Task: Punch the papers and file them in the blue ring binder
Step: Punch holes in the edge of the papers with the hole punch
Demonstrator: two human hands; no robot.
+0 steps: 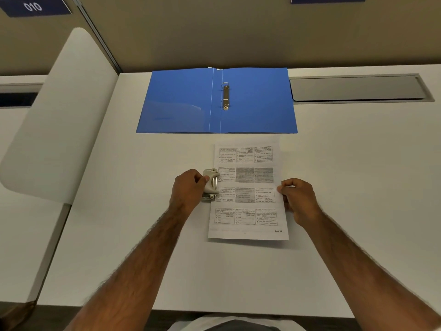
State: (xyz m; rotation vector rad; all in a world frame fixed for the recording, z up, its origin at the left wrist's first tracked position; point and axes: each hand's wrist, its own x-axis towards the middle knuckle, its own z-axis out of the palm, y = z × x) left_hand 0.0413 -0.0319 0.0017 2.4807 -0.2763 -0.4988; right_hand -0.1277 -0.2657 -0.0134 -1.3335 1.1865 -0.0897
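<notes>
Head view: two bare forearms are seen reaching forward over the white desk (334,187). The left hand (187,189) is curled around the grey hole punch (211,185), thumb laid on its lever; the punch is seated over the left edge of the papers (248,194), roughly at mid-height of the page. The right hand (298,199) is closed on the right edge of the papers, the margin pinched between thumb and fingers. The papers are laid flat on the desk, printed side up, with tables of text shown. Just beyond the papers' far edge, the blue ring binder (257,101) is spread open flat, its metal ring mechanism (226,97) set along the spine; no sheets are seen on the rings. A grey recessed cable flap (358,88) is set into the desk to the binder's right. A white partition panel (55,115) is seen at left.
</notes>
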